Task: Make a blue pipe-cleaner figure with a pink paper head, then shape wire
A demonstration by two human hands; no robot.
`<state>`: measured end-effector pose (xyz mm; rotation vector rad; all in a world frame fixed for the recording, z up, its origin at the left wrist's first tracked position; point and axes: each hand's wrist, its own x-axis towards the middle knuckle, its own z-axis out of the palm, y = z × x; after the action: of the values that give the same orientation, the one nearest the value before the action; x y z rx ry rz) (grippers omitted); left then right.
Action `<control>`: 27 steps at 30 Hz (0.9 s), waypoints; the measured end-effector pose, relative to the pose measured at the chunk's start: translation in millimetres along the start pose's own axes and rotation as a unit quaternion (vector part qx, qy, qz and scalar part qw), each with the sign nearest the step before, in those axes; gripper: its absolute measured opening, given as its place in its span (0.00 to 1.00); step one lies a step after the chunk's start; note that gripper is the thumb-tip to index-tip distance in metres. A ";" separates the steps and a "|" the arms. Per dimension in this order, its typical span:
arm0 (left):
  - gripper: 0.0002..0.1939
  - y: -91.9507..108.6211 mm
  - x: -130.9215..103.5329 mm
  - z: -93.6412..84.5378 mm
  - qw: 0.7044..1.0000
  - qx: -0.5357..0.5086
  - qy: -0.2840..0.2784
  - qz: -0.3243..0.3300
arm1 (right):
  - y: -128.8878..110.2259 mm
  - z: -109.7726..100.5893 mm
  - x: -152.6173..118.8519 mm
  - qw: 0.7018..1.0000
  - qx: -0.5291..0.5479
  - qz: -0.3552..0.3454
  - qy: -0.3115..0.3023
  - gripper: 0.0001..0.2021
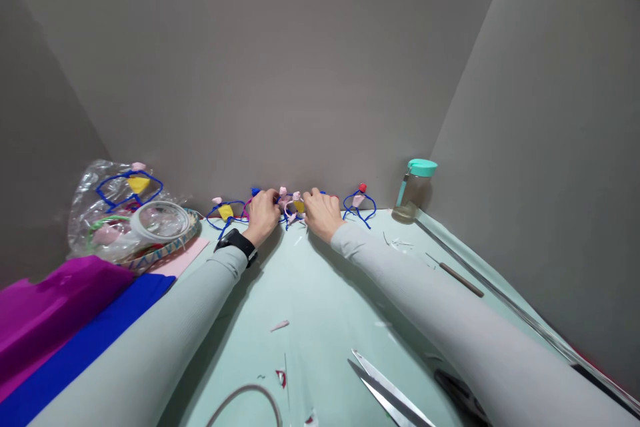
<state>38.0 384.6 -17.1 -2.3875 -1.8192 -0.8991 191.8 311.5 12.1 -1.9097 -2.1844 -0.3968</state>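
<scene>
A row of small figures bent from blue wire or cord, with scraps of coloured paper, leans along the foot of the back wall. My left hand (264, 217), with a black watch on its wrist, reaches into the row, fingers curled on a small figure. From the other side, my right hand (323, 215) has its fingers bent in over another part of the row. Between the hands stands a pink-topped figure (296, 203). A blue figure with yellow paper (226, 211) is left of my left hand, and a red-topped figure (359, 201) sits to the right. My fingertips are partly hidden.
At left lie a clear plastic bag (83, 213), a white tape roll (159, 221), magenta paper (55, 313) and blue paper (95, 360). A teal-lidded bottle (414, 192) stands at back right. Scissors (387, 390), a brown-handled tool (461, 279) and paper scraps lie nearer.
</scene>
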 end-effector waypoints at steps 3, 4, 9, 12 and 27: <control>0.17 0.9 -0.2 0.6 1.000 -0.002 0.003 0.003 | 0.6 2.6 -0.1 1.000 -0.007 -0.009 -0.001 0.16; 0.17 1.4 -0.4 0.8 1.000 -0.003 0.005 0.004 | 1.1 3.5 -0.2 1.000 -0.009 -0.012 -0.002 0.16; 0.17 3.0 -4.3 -1.6 1.000 -0.007 0.015 0.013 | 6.0 3.4 -1.1 1.000 -0.010 -0.017 -0.003 0.16; 0.17 2.3 -8.1 -6.0 1.000 -0.008 0.025 0.015 | 8.9 -0.6 -2.5 1.000 -0.008 -0.014 -0.006 0.16; 0.14 -23.1 -46.1 -68.3 0.998 -0.019 0.062 0.002 | 40.1 -63.1 -20.7 0.999 0.021 -0.013 0.041 0.14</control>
<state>-19.4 328.3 12.1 -2.2977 -1.7686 -1.0657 233.3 275.8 67.1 -1.8135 -2.1501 -0.4223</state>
